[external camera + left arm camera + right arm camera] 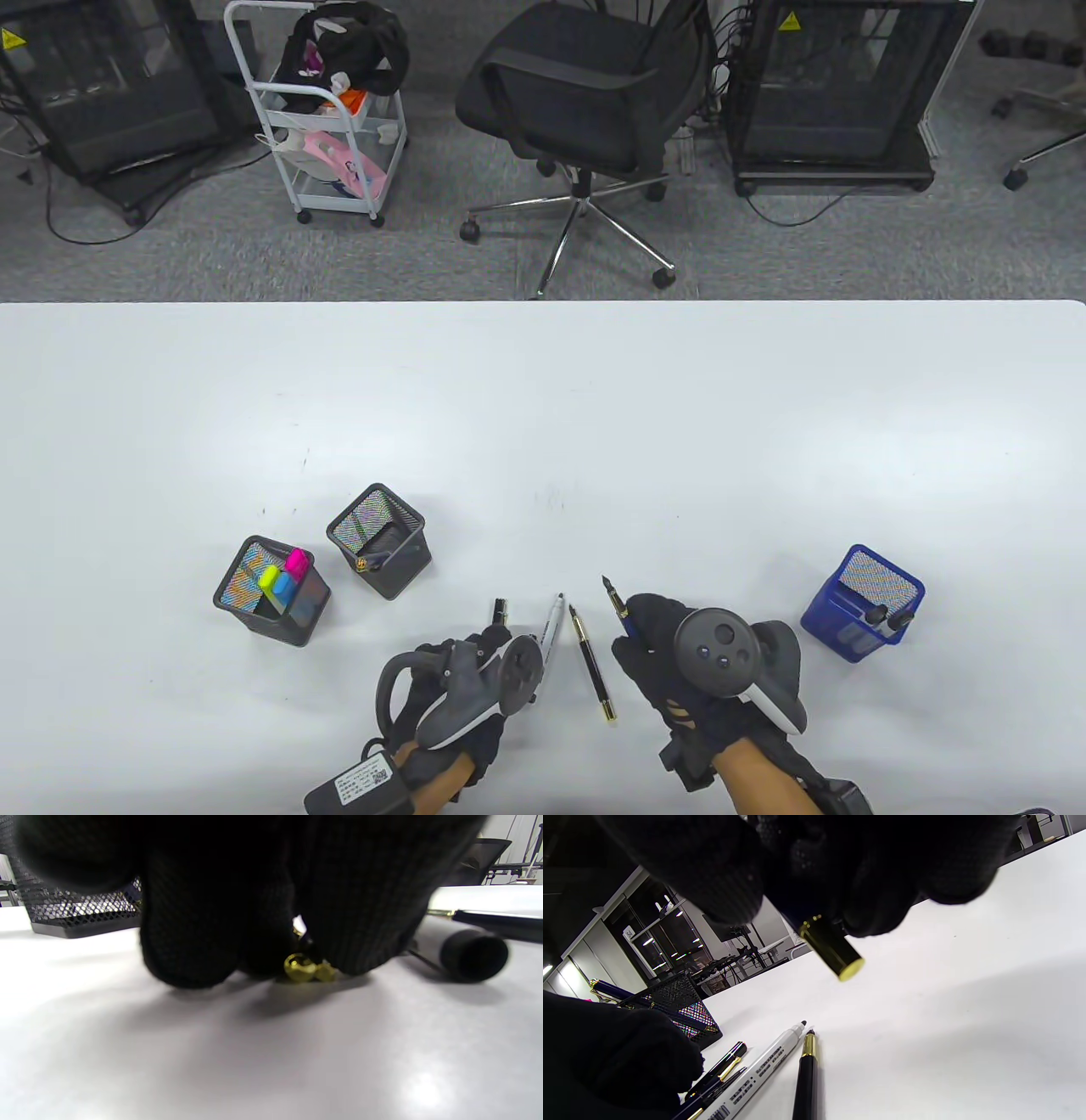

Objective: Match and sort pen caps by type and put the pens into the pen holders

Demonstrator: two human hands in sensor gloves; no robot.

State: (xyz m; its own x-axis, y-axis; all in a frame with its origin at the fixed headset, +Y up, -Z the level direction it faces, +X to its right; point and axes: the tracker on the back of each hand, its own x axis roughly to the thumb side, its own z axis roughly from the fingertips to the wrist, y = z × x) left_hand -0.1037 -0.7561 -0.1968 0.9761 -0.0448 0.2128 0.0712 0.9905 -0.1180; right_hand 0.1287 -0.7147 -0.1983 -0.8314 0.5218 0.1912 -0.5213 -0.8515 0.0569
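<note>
My left hand (490,638) lies low on the table, its fingers (191,942) pinching a black pen cap (501,609) with a gold clip (306,968). My right hand (636,626) grips a dark blue fountain pen (617,601), nib pointing away and gold end (832,949) sticking out under the fingers. Between the hands lie an uncapped white marker (552,630) and an uncapped black-and-gold pen (592,664). Both also show in the right wrist view, the marker (763,1069) beside the pen (808,1073).
At the left stand a black mesh holder (242,611) with highlighters and another black mesh holder (405,567) with a pen in it. A blue mesh holder (827,615) with black-ended pens stands at the right. A black round end (473,952) lies beside my left fingers.
</note>
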